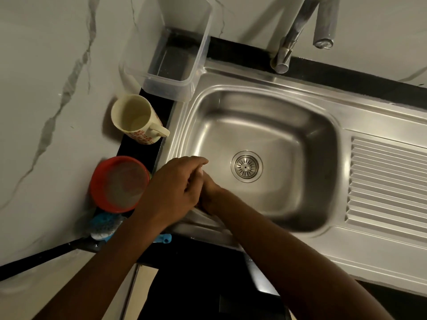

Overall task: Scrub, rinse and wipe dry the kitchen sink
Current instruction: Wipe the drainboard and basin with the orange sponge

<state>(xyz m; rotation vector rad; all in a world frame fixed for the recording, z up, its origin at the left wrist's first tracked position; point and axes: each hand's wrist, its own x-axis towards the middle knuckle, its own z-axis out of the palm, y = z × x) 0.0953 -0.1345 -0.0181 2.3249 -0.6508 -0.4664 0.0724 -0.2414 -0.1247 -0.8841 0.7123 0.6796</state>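
Observation:
The stainless steel sink [265, 125] fills the middle of the view, with a round drain strainer [246, 166] in its floor. No water runs from the chrome tap [291, 35] at the back. My two hands meet at the basin's front left corner. My left hand [175, 188] lies curled over my right hand [209, 196], which is mostly hidden beneath it. A small pale bit [200, 172] shows between the fingers; I cannot tell what it is.
A ribbed drainboard [388, 181] lies right of the basin. Left of it, on the dark counter strip, stand a clear plastic container [171, 58], a cream mug [138, 121] and a red bowl [120, 183]. A blue scrubber [104, 227] lies near the front edge.

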